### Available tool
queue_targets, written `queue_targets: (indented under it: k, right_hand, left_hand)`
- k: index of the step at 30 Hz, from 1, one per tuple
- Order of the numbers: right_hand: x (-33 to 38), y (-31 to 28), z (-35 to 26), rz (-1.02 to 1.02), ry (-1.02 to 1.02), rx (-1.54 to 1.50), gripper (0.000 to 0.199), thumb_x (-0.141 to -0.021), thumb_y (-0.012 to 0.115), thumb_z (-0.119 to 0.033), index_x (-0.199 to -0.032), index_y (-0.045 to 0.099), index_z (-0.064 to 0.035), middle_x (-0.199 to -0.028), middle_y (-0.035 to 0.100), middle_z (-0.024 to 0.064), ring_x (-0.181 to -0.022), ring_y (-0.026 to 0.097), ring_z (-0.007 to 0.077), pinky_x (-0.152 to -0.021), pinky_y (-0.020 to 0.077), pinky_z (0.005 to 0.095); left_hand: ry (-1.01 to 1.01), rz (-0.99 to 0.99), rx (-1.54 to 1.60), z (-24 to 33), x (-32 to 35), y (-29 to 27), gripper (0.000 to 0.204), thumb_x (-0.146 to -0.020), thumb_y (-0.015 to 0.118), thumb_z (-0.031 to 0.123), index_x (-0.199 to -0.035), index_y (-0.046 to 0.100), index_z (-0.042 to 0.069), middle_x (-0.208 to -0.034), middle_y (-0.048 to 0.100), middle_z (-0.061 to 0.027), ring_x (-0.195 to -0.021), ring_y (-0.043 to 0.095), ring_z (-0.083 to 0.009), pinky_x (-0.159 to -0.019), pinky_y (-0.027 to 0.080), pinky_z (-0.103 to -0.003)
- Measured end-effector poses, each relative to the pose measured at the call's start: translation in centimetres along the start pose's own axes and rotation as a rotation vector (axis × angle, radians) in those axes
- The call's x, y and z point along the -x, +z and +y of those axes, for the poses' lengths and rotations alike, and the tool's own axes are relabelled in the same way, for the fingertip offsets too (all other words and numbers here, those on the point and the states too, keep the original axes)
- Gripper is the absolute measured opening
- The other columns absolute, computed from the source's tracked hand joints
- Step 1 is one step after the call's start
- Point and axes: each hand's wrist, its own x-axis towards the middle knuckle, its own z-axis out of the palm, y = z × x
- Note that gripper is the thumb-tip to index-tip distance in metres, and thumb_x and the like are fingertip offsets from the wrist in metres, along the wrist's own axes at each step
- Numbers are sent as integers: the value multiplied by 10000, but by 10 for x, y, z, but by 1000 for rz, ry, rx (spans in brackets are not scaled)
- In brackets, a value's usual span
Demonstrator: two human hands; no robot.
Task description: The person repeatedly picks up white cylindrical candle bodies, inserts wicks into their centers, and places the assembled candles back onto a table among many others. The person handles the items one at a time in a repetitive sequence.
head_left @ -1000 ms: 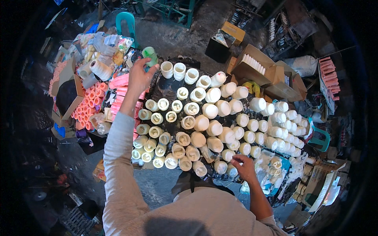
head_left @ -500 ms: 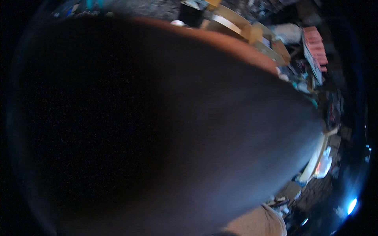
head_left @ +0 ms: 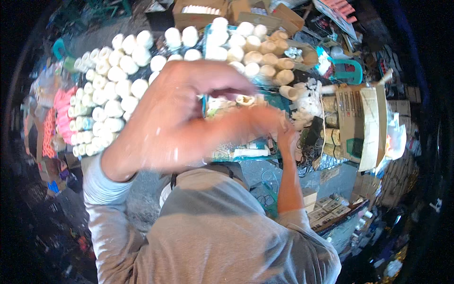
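Observation:
My left hand [head_left: 175, 116] is raised close to the camera and looms large, partly smeared by motion. Its thumb and fingers curve apart in a C shape, with nothing visibly held. Through that gap a small cream ring-shaped piece [head_left: 245, 100] shows over the cluttered worktop. My right hand [head_left: 286, 135] is farther off at the table, beyond the left thumb's tip, which partly hides it; its fingers do not show clearly. Close by lies a heap of crumpled white material [head_left: 308, 102]. Many white, round-ended cylinders [head_left: 113, 90] stand in rows left of and behind my left hand.
Beige hollow cylinders [head_left: 269, 59] stand at the back middle. Open cardboard boxes [head_left: 198, 18] line the far edge. A large carton [head_left: 371, 125] stands at right, near a teal plastic chair [head_left: 347, 71]. Small boxes [head_left: 326, 210] sit lower right. Pink material [head_left: 64, 111] lies far left.
Half a second ago a dark, blurred shape covered most of the view. It has drawn away from the camera, and the table, both hands and the cylinders now show.

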Motion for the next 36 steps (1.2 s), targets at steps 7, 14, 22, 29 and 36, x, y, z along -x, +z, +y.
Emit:
queue_targets:
  k: [7,14,22,29,36]
  right_hand:
    - [-161,-8,19,117,-302,154,537,-930,781,-286,-1379,642,-26,-1294,679,223,-1169,645,441,-1026,523,507]
    - [-29,-22,-27,-187,158,-1422,268,-1105,564,-213,-1243,666,-7,-1071,766,117,-830,743,244,-768,618,365]
    - [99,98,-93,-821,394,-1407,264,-1078,609,-218,-1255,653,-26,-1078,741,140,-852,741,253,-725,629,406]
    - [89,172,-65,-574,-579,-65,262,-909,676,-259,-1066,752,-64,-1048,734,234,-896,722,447,-845,584,538]
    - [88,184,-81,-572,-476,108,239,-930,658,-260,-970,757,-46,-961,719,247,-970,704,452,-869,563,542]
  left_hand:
    - [-593,-104,-161,-104,36,102,454,-924,833,364,-1105,739,-42,-916,751,-130,-847,696,-182,-773,569,-340]
    - [-643,-51,105,-161,80,173,801,-828,926,315,-1448,553,-28,-1276,695,-165,-1106,684,-216,-919,585,-367]
    - [-543,649,835,-213,83,204,371,-934,789,53,-1278,665,-10,-1154,751,-79,-989,715,-149,-872,584,-311]
    - [-755,766,1125,-231,118,142,511,-1059,592,496,-1358,586,81,-1261,709,-96,-1184,696,-263,-1004,557,-509]
    - [-713,732,1024,-217,167,143,529,-845,850,24,-1307,593,28,-1082,699,-64,-1016,705,-230,-904,586,-423]
